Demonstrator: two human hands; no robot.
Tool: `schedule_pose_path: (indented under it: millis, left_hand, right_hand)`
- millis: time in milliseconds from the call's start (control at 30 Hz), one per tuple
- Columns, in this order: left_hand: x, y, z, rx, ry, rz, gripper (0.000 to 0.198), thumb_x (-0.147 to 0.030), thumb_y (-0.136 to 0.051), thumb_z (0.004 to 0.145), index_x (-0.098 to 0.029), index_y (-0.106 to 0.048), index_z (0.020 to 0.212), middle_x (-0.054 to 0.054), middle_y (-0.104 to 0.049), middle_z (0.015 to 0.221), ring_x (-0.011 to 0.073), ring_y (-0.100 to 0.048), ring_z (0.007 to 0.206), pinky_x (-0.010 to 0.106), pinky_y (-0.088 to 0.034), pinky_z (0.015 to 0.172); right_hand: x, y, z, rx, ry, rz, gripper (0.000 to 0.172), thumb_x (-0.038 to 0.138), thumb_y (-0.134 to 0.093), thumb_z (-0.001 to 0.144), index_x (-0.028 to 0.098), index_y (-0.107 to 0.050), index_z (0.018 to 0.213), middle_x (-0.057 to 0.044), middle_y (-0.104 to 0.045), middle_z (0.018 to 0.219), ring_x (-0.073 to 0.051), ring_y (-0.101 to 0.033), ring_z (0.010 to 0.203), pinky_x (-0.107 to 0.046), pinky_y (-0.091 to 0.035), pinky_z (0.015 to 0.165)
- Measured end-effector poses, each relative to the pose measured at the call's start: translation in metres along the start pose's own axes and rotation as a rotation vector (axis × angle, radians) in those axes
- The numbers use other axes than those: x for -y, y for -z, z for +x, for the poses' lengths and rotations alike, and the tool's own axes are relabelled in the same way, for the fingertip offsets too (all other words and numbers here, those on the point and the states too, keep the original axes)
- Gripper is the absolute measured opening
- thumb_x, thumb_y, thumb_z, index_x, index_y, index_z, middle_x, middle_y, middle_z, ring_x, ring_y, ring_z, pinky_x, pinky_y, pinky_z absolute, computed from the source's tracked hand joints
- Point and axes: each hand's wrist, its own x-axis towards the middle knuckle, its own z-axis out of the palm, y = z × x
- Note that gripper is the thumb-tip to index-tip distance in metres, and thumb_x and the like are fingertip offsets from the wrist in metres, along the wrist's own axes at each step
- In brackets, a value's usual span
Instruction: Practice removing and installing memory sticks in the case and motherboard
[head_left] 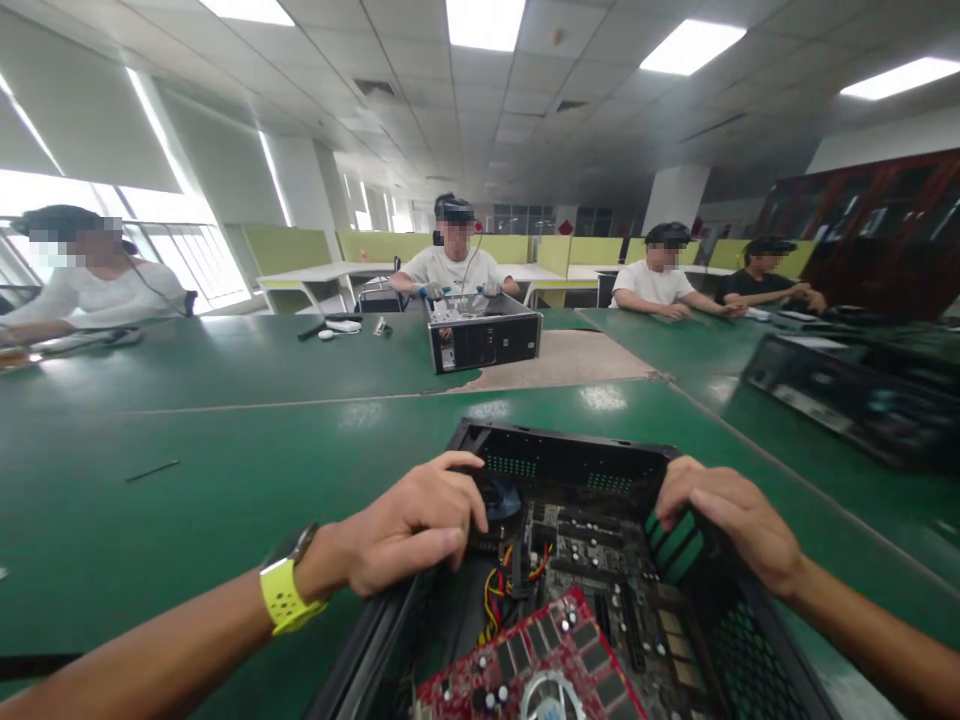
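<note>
An open black computer case point(559, 455) lies on the green table point(187, 500) right in front of me. My left hand point(412, 530), with a yellow watch at the wrist, curls over the case's left wall beside the round CPU fan point(501, 500). My right hand point(731, 520) rests on the right side, its fingers bent over green memory sticks point(675, 540). Inside the case, a red graphics card point(525, 665) sits near me, and yellow, red and black wires point(499, 590) run past the motherboard point(600, 560).
Across the table a person in a white shirt works on another open computer case point(484, 338). A person sits at far left; two more sit at back right. A third black case point(847, 400) lies at right. A thin dark rod point(152, 470) lies on the table at left.
</note>
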Motion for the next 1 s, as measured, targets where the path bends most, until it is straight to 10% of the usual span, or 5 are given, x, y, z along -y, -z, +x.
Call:
schedule_pose_path:
  millis: [267, 733, 867, 1000]
  left_hand:
    - [0.011, -0.010, -0.001, -0.142, 0.018, -0.169, 0.059, -0.039, -0.034, 0.090, -0.023, -0.048, 0.034, 0.002, -0.054, 0.036, 0.0140, -0.049, 0.040, 0.038, -0.042, 0.077]
    - [0.002, -0.012, -0.009, -0.201, 0.047, -0.188, 0.054, -0.040, -0.041, 0.087, -0.022, -0.053, 0.038, 0.002, -0.054, 0.040, 0.0159, -0.051, 0.047, 0.040, -0.042, 0.082]
    - [0.003, -0.013, -0.016, -0.553, 0.216, -0.186, 0.028, -0.044, -0.054, 0.081, -0.023, -0.072, 0.077, 0.005, -0.071, 0.091, 0.0271, -0.059, 0.100, 0.041, -0.036, 0.101]
    - [-0.007, -0.029, -0.053, -0.687, 0.679, -0.379, 0.054, -0.052, -0.056, 0.079, -0.028, -0.053, 0.128, 0.005, -0.055, 0.132, 0.0323, -0.047, 0.122, 0.048, -0.033, 0.106]
  right_hand:
    - [0.001, -0.007, -0.004, -0.120, -0.013, 0.096, 0.042, 0.032, -0.038, 0.089, 0.021, -0.046, 0.049, 0.001, -0.044, 0.045, -0.015, -0.037, 0.046, -0.037, -0.030, 0.065]
    - [0.014, 0.001, 0.009, 0.006, -0.070, -0.021, 0.042, 0.037, -0.043, 0.089, 0.022, -0.054, 0.051, 0.001, -0.047, 0.046, -0.015, -0.041, 0.048, -0.037, -0.033, 0.066]
    - [0.024, -0.007, 0.008, -0.324, -0.148, 0.266, 0.035, 0.046, -0.044, 0.087, 0.024, -0.068, 0.075, -0.004, -0.060, 0.066, -0.021, -0.054, 0.067, -0.036, -0.041, 0.067]
    - [0.030, -0.023, -0.005, -0.636, -0.144, 0.425, 0.042, 0.045, -0.034, 0.090, 0.027, -0.069, 0.075, -0.005, -0.064, 0.079, -0.024, -0.059, 0.081, -0.043, -0.042, 0.085]
